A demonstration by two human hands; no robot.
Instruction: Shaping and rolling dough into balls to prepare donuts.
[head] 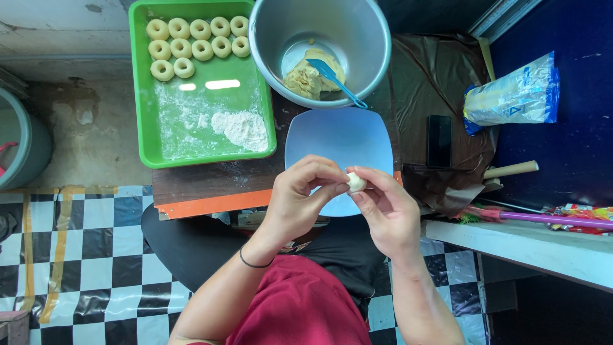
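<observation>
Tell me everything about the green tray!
The green tray is a rectangular plastic tray with a raised rim, lying flat on the dark table beside the metal bowl. Twelve ring-shaped dough pieces sit in rows at its far end. White flour dusts its floor, heaped in one pile. No hand touches it.

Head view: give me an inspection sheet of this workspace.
Surface: dark tabletop, orange front edge.
Job's things: dough piece pinched by left hand and right hand; green tray with dough rings and flour; metal bowl with dough and blue spatula; blue plate.
Clutter: phone, plastic bag, rolling pin.
Cables: nothing seen.
Surroundings: checkered floor.
</observation>
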